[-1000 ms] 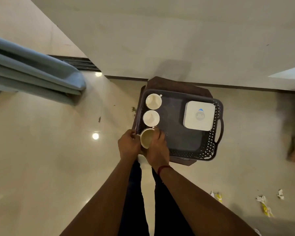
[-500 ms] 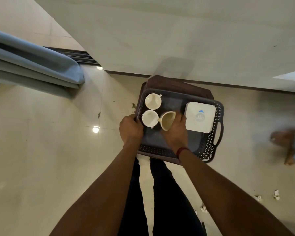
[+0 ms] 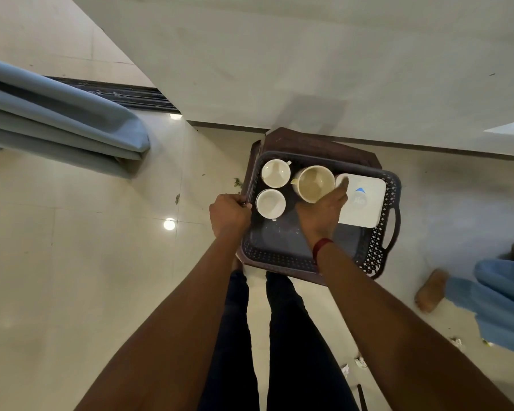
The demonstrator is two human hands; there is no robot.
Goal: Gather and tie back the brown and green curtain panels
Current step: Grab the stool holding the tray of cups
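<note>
White cups are crowding the dark tray; left hand is gripping its rim, right hand clasping a stained cup.

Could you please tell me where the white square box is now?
In the head view the white box lies flat in the right part of the dark tray, just right of the stained cup that the right hand holds.

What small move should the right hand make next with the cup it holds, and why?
Probably lower the stained cup onto the bare floor of the tray. The right hand holds it over the tray, between the two white cups and the white box, while the left hand grips the tray's edge.
</note>
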